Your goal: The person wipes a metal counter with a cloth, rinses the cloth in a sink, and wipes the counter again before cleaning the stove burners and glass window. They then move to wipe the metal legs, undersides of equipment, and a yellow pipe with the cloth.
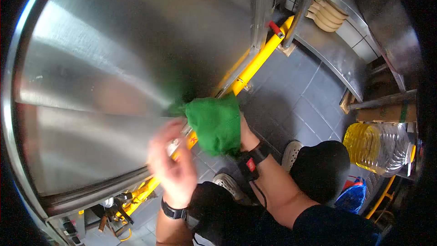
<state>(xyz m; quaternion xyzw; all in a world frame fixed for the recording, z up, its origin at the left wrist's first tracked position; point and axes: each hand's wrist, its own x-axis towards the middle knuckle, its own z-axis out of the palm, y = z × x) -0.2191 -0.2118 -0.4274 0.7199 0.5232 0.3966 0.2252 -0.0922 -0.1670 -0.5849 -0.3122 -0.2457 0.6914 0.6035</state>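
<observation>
A crumpled green cloth (pixel 214 125) hangs against the stainless steel panel (pixel 104 77), just over the yellow pipe (pixel 261 62). My right hand (pixel 248 136) holds the cloth from the right; its fingers are hidden behind the fabric. To the left of the cloth, my left hand (pixel 175 161) is raised near the panel's lower edge, blurred, with its fingers loosely bent and apart and nothing in them.
A red valve handle (pixel 275 28) sits on the pipe. Stacked wooden ladles (pixel 325 14) rest on a metal shelf at upper right. A large bottle of yellow oil (pixel 375 148) is at right, above a blue bag (pixel 353 196). Grey tiles (pixel 309 95) cover the floor.
</observation>
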